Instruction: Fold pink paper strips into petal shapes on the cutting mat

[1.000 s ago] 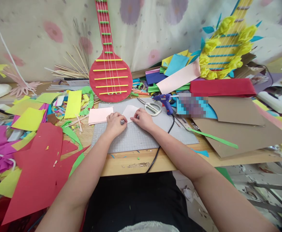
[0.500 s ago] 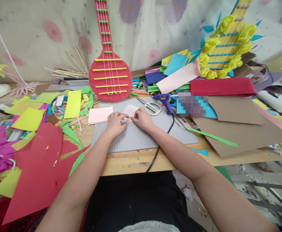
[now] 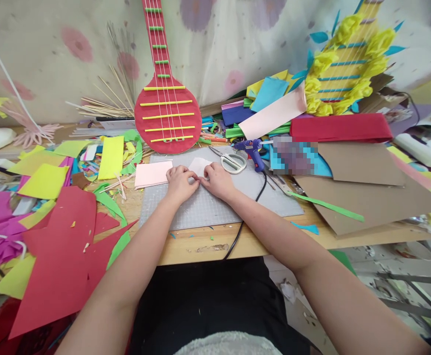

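Observation:
Both hands meet over the grey cutting mat (image 3: 208, 209), fingertips nearly touching at the near edge of a small pale pink piece of paper (image 3: 199, 166). My left hand (image 3: 181, 183) pinches that edge from the left, its fingers bent. From the other side my right hand (image 3: 217, 180) pinches it too, thumb and finger together. Part of the paper is hidden under the fingers. A stack of pale pink paper (image 3: 153, 174) lies just left of my left hand. Beyond my right hand rest scissors with pale handles (image 3: 233, 163).
A blue glue gun (image 3: 252, 152) lies right of the scissors, its black cable crossing the mat. Behind stands a red paper lute (image 3: 168, 121); a yellow flowered one (image 3: 343, 74) leans at right. Red paper scraps (image 3: 62, 246) cover the left, brown cardboard (image 3: 370, 202) the right.
My left hand has shifted slightly right, and its fingertips have come together with the right hand's at the paper's edge. The view has tilted slightly.

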`<state>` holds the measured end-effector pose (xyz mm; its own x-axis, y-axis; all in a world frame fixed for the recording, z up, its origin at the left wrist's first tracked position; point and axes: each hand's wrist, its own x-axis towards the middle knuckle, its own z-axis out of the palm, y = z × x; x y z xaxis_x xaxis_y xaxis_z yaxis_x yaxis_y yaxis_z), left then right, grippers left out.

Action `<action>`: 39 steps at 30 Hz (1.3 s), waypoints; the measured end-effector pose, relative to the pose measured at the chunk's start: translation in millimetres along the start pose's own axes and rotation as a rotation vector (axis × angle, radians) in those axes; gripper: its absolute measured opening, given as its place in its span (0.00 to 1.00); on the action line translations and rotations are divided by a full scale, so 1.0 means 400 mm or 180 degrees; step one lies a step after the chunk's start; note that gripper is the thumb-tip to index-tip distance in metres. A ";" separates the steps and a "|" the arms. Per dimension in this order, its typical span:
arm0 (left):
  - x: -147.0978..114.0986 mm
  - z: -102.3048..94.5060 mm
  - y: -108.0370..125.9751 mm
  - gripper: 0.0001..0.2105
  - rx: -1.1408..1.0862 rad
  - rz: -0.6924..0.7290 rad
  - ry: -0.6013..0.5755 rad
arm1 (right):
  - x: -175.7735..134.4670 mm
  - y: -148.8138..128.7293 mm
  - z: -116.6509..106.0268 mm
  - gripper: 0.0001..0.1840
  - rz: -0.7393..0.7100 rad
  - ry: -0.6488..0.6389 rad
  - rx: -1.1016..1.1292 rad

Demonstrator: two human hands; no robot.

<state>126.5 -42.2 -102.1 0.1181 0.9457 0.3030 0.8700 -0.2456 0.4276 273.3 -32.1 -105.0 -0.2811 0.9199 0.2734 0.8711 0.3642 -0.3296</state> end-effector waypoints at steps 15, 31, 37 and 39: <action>0.009 -0.013 -0.017 0.05 -0.0017 -0.0116 -0.0338 | -0.007 0.030 0.004 0.13 -0.0116 0.0084 0.0321; 0.000 0.003 0.001 0.06 0.0079 -0.0147 0.0045 | -0.009 0.027 0.003 0.12 -0.0102 0.0031 0.0288; 0.002 -0.005 0.008 0.04 0.0207 -0.0088 -0.0153 | -0.007 0.035 0.011 0.12 -0.0140 0.0074 0.0338; 0.002 -0.012 -0.003 0.05 0.0182 0.0044 -0.0224 | -0.004 0.040 0.016 0.13 -0.0141 0.0088 0.0367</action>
<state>123.3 -42.2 -98.5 0.1618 0.9555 0.2468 0.8937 -0.2479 0.3739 285.0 -26.8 -116.3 -0.3056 0.8988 0.3141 0.8055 0.4200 -0.4181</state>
